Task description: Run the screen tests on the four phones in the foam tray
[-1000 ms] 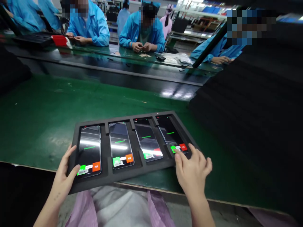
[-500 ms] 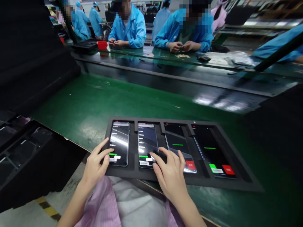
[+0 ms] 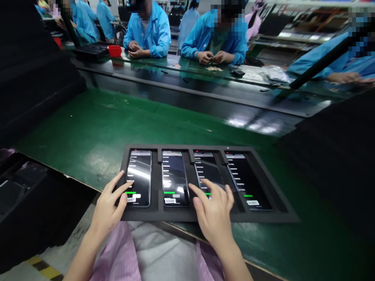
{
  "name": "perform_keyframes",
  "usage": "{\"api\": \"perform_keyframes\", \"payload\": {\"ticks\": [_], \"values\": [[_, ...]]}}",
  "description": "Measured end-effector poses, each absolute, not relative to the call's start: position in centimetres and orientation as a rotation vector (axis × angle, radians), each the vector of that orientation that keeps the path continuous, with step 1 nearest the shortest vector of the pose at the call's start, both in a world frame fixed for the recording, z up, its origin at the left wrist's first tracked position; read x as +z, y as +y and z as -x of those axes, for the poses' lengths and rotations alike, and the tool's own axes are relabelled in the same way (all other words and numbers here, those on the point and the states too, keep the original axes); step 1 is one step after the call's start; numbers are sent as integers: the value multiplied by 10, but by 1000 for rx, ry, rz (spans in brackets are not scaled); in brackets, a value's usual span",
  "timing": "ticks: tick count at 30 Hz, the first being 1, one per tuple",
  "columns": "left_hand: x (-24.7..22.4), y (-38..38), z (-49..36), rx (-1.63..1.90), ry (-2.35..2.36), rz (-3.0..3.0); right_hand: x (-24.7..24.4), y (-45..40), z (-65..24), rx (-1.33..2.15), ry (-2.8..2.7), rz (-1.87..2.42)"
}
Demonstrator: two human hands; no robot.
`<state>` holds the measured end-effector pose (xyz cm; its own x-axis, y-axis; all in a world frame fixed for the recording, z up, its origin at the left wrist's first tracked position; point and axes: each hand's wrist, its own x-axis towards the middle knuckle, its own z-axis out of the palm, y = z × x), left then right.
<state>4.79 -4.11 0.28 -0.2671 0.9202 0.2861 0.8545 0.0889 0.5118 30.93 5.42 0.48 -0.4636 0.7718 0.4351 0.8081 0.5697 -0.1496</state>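
Observation:
Several smartphones lie face up in the cut-outs of a black foam tray [image 3: 211,215], their dark screens showing lists of text with green lines. My left hand [image 3: 109,203] is at the leftmost smartphone [image 3: 143,181], fingers apart, index fingertip over the lower part of its screen. My right hand [image 3: 215,212], fingers spread, hovers between the second smartphone [image 3: 175,175] and the third smartphone [image 3: 208,164], partly covering the third one's lower half. The rightmost smartphone [image 3: 247,177] has neither hand on it. Both hands hold nothing.
The tray rests near the front edge of a green tabletop [image 3: 88,125]. Dark panels [image 3: 29,58] stand at both sides. Across a dark conveyor strip [image 3: 175,84], co-workers in blue smocks [image 3: 155,31] work with their hands. A red bin [image 3: 114,50] stands before them.
My right hand's index finger has left the second smartphone's screen and shifted right. The two right-hand smartphones switched from red-button screens to text lists. The view has shifted slightly right.

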Motion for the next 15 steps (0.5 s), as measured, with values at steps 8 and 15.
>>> {"api": "perform_keyframes", "payload": {"ticks": [8,15], "values": [[0,-40,-49,982,2260,-1719,-1,62,-353,-188,-2299,1553],[2,-40,-51,998,2291,-1612,2,71,-393,-236,-2013,1743]]}}
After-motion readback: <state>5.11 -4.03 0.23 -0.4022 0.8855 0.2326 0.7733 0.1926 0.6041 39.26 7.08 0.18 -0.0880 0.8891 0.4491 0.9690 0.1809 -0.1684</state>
